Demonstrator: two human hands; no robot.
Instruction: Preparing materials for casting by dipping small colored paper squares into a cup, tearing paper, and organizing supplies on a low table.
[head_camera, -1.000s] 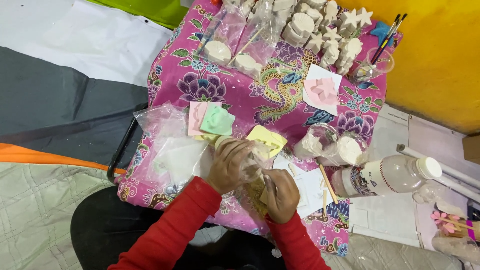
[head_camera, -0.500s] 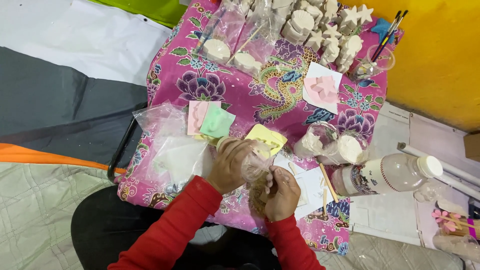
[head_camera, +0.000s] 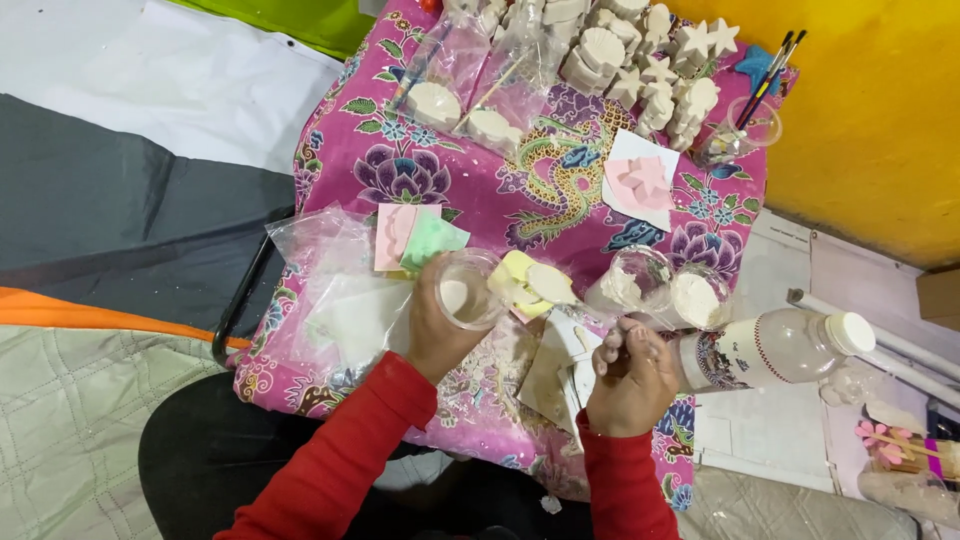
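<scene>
Lying beside the right hand, white-capped clear bottle, dark-patterned label.

Off at three o'clock from my right hand a clear plastic bottle lies on its side, white cap pointing right, wrapped in a white label with dark print. Clear plastic bags (holding pale plaster shapes) sit at twelve o'clock, another crumpled clear bag at nine o'clock of my left hand.

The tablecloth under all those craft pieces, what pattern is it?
Bright pink tablecloth with purple flowers and a dragon; head view.
</scene>
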